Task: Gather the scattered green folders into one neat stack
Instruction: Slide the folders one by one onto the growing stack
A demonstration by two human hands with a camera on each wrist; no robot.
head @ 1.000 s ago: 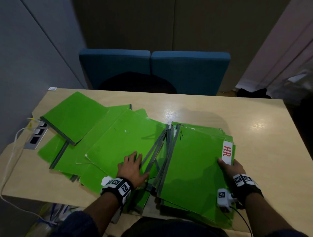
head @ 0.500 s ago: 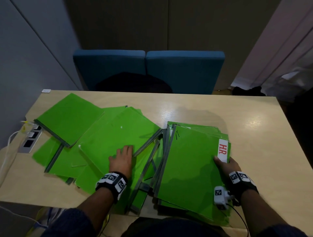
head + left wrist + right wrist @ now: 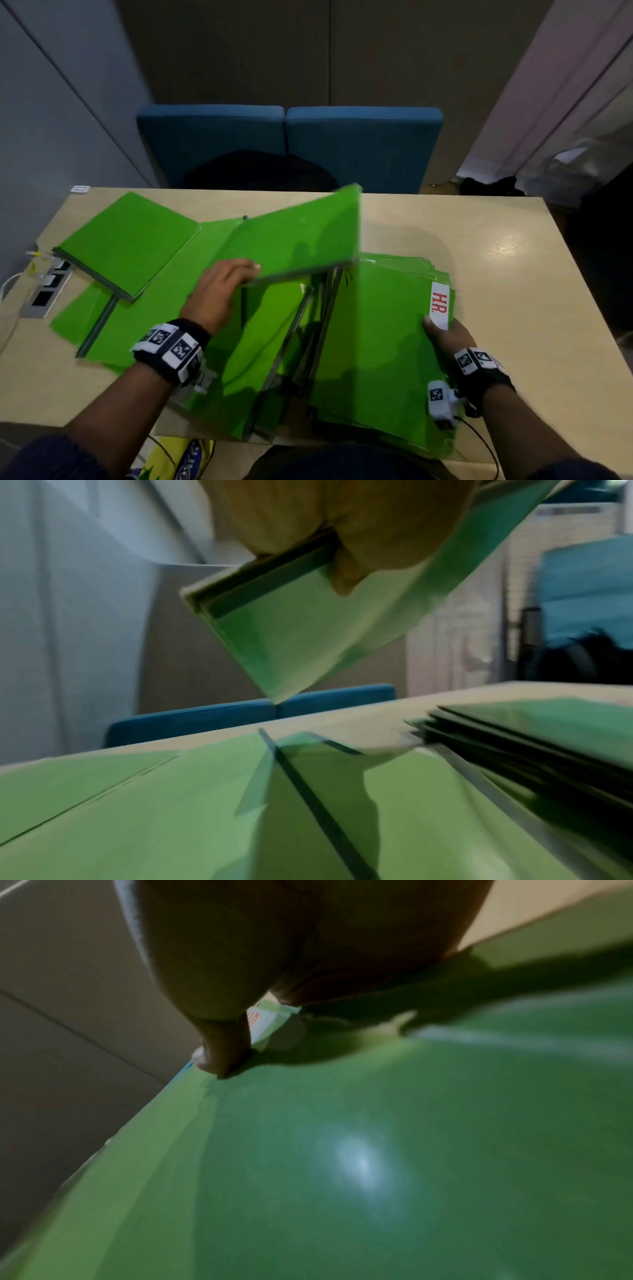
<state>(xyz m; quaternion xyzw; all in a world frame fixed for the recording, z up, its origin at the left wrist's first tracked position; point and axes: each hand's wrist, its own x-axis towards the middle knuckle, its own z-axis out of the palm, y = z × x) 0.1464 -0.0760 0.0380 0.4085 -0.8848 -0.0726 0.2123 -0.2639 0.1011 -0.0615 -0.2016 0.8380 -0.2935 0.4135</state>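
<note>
One folder (image 3: 301,236) is off the counter (image 3: 496,260), pinched at its near edge by my left hand (image 3: 219,294), fingers (image 3: 346,569) curled under it and thumb on top. It hangs tilted, just left of the stack (image 3: 376,349) and slightly above it, long axis running left to right, while the stack's runs away from me. So the coming move, I judge, is a short carry rightward with a quarter turn. My right hand (image 3: 448,335) steadies the stack's right edge beside the white HR label (image 3: 439,304), thumb pressed on the cover; its other fingers I cannot see. Covers are thin, glossy, flexible plastic with grey spines (slippery, probably). More folders (image 3: 126,243) lie scattered left of the stack.
</note>
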